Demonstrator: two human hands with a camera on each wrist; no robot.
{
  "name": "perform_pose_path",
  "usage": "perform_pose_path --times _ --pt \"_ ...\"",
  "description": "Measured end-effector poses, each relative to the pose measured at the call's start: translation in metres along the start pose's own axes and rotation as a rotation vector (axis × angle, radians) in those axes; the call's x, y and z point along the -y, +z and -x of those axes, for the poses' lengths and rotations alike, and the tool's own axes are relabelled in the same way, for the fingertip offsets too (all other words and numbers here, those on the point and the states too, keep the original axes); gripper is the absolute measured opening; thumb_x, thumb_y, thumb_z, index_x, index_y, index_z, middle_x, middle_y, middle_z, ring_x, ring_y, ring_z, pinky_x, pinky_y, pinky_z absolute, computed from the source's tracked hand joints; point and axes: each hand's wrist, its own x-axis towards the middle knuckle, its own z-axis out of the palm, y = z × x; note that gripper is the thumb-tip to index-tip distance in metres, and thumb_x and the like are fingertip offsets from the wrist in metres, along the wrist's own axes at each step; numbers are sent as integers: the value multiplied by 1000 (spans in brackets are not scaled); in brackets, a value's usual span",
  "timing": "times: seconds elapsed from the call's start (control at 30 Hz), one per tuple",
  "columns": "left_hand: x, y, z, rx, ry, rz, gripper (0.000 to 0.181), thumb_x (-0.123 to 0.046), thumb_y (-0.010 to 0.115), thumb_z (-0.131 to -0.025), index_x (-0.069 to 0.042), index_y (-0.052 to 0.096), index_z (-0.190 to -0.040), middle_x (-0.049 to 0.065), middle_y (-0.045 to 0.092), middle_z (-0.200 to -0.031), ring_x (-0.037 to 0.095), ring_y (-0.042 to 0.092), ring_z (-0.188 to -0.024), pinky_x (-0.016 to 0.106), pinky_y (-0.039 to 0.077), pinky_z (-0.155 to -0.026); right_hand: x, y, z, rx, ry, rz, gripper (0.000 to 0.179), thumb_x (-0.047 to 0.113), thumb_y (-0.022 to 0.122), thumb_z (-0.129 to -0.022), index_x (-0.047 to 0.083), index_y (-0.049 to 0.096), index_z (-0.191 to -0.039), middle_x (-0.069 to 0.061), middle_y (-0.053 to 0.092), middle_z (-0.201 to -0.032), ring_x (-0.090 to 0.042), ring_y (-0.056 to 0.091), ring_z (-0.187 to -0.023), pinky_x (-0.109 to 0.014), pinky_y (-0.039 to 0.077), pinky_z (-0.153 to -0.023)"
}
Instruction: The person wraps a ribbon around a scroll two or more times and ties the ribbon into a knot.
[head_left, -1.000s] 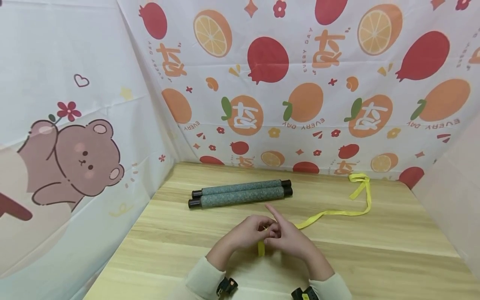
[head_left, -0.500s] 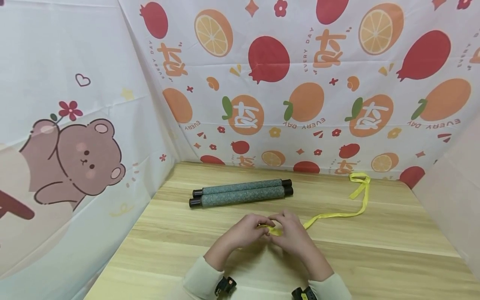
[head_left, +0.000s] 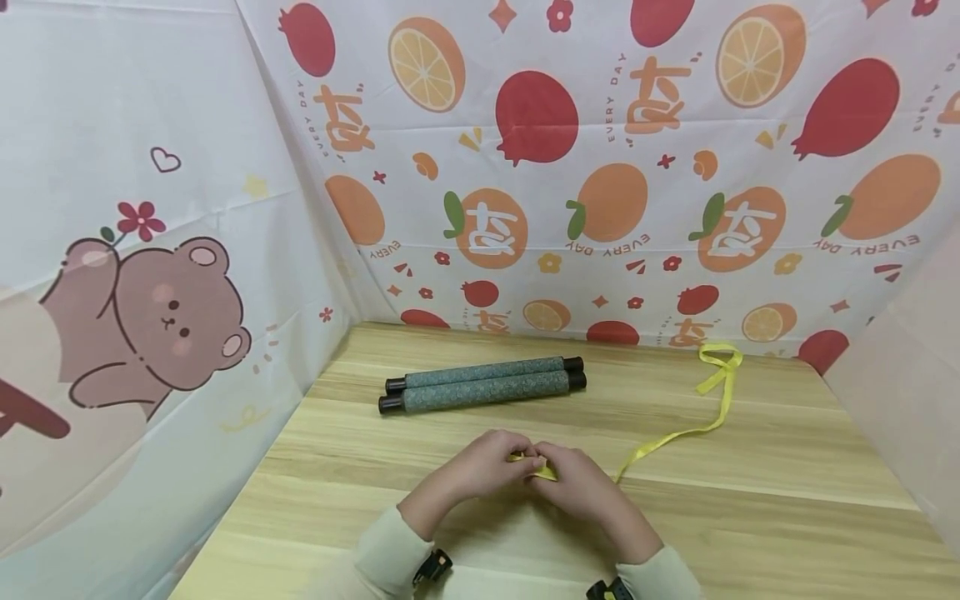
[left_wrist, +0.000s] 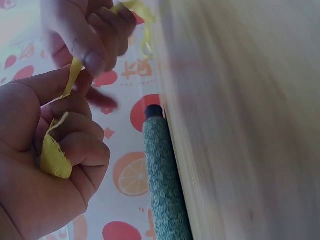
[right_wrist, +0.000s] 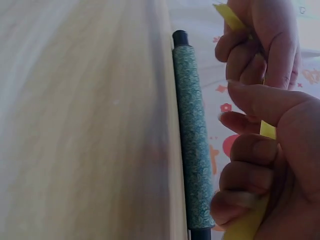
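Near the front middle of the table, my left hand (head_left: 491, 465) and right hand (head_left: 577, 482) meet over a narrow yellow ribbon (head_left: 678, 435). In the left wrist view, the curled fingers of the left hand hold the ribbon's frayed end (left_wrist: 54, 159) against the palm, and a stretch runs up to the right hand (left_wrist: 85, 35). The right wrist view has the ribbon (right_wrist: 247, 222) passing under the right hand's curled fingers. From there it trails to the back right, ending in a loose loop. Behind the hands lies a green patterned scroll with two rolls (head_left: 487, 392) and black end knobs.
The wooden table (head_left: 787, 500) carries the scroll at the back left of the hands. A fruit-printed cloth (head_left: 600, 142) hangs along the back edge, and a bear-printed cloth (head_left: 172, 317) closes off the left side.
The right hand's raised index finger has bent in, and its fingertips have come together with the left hand's on the ribbon. The trailing ribbon has shifted slightly toward the hands. The scroll stays put.
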Motion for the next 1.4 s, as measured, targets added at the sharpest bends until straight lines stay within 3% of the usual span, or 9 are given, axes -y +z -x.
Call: perform_pose_path --times 0.2,0.33,0.5,0.73,0.83,1.0,1.1,1.4 --pt "7 -4 4 53 9 -58 21 -32 61 -98 -22 70 -82 -9 67 -76 2 50 -62 21 45 -62 -3 2 3 28 -11 59 11 35 67 -92 25 65 -88 13 46 -62 -3 40 -55 -24 38 -56" --pt "10 -5 7 106 16 -57 21 -28 59 -99 -19 69 -83 1 68 -76 1 47 -60 20 43 -59 -5 3 5 43 -5 58 28 38 67 -92 23 54 -72 13 42 -58 -3 40 -52 -23 38 -53" --pt "13 -12 12 131 33 -78 20 -24 58 -100 -13 70 -88 8 68 -78 1 46 -59 19 43 -60 -5 1 7 75 21 27 38 47 63 -94 21 52 -69 12 47 -54 -4 44 -46 -22 38 -48" --pt "16 -26 20 130 57 -77 21 -22 59 -100 -7 70 -90 14 67 -78 2 41 -56 19 38 -56 -7 -4 13 72 -16 89 45 48 60 -95 20 43 -63 12 29 -54 -3 26 -47 -20 28 -48" --pt "19 -30 23 136 60 -79 20 -22 59 -100 -8 70 -90 12 66 -75 2 40 -55 19 37 -55 -9 -5 15 84 -33 94 46 49 59 -95 20 42 -63 12 30 -54 -2 26 -46 -19 27 -47" --pt "29 -38 32 129 48 -96 21 -20 59 -100 -7 68 -87 -6 51 -64 2 37 -54 20 36 -55 -13 -8 20 97 -14 94 44 48 60 -95 22 44 -64 12 32 -53 -2 29 -45 -20 29 -46" --pt "38 -45 38 122 36 -94 22 -20 58 -100 -5 66 -86 -11 48 -64 2 37 -56 21 36 -56 -17 -11 24 100 -9 101 44 45 61 -95 22 43 -63 12 32 -53 -2 30 -45 -20 30 -46" --pt "62 -71 59 74 -31 -84 21 -20 57 -101 -7 66 -86 -1 58 -72 5 42 -61 25 41 -59 -34 -26 39 84 0 160 46 40 63 -95 22 38 -61 13 29 -54 -1 28 -47 -21 32 -49"
